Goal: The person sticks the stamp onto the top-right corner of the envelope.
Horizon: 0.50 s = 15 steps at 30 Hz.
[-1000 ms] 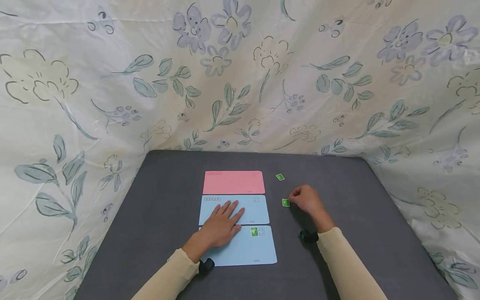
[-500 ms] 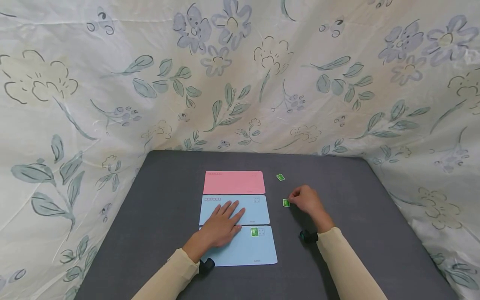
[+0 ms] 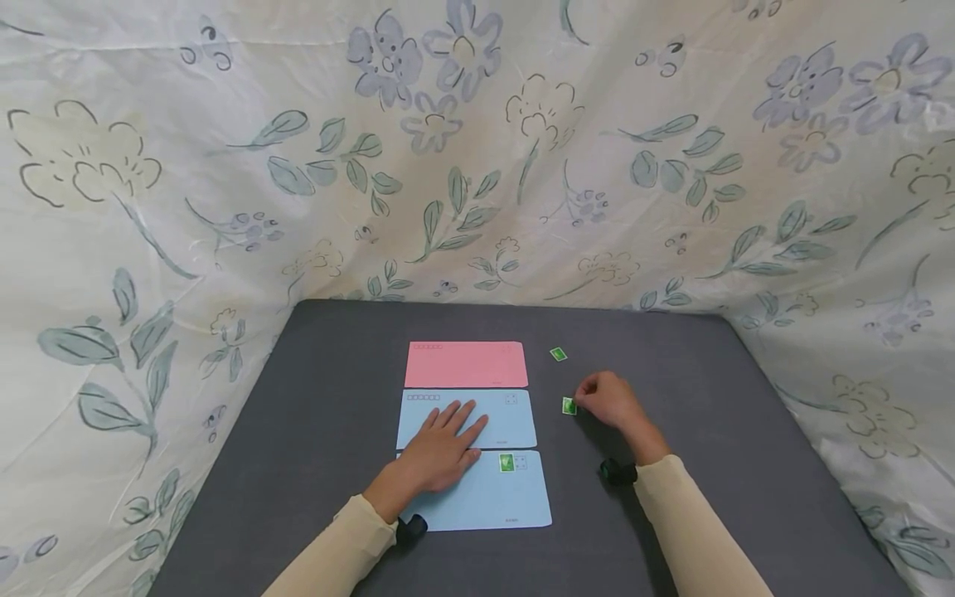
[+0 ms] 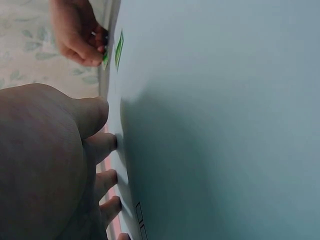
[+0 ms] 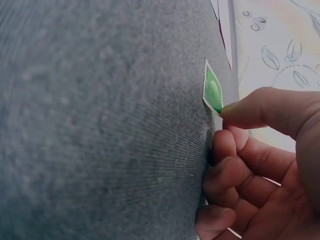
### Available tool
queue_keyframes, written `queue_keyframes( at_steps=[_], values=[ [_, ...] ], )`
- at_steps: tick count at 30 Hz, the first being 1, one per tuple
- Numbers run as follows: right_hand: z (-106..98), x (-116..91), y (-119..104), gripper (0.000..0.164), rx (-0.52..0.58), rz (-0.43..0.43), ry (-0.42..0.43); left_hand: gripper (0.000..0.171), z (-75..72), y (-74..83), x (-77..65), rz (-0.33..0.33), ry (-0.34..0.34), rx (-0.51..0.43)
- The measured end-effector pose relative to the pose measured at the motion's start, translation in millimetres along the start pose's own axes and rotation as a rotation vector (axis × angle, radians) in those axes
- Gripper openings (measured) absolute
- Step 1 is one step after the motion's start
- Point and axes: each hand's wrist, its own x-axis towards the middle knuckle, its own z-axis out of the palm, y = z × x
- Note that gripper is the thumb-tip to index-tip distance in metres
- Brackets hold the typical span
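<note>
My left hand (image 3: 440, 448) lies flat with fingers spread over the middle blue envelope (image 3: 488, 419) and the top of the nearest blue envelope (image 3: 485, 502). That nearest one bears a green stamp (image 3: 506, 463) near its top right. Right of the envelopes, my right hand (image 3: 610, 402) pinches the edge of another green stamp (image 3: 569, 406) between thumb and forefinger. In the right wrist view this stamp (image 5: 213, 89) is tilted, its near corner under the thumb. A further green stamp (image 3: 558, 354) lies flat on the table behind it.
A pink envelope (image 3: 466, 365) lies at the back of the column, just beyond the middle blue one. All rest on a dark grey table (image 3: 328, 398). Flowered cloth (image 3: 477, 166) hangs behind the table and along both sides. Each wrist wears a small black camera (image 3: 618, 472).
Hardly anything differs. The right hand stays at the edge of the same stamp, and the left hand keeps its place on the envelopes. The whole head view shifts very slightly.
</note>
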Motion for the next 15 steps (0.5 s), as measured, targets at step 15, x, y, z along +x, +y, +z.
queue_keyframes(
  at_steps=[15],
  values=[
    [-1.3, -1.0, -1.8, 0.009, 0.060, 0.017, 0.003, 0.059, -1.5, 0.8, -0.2, -0.011, -0.014, 0.006]
  ],
)
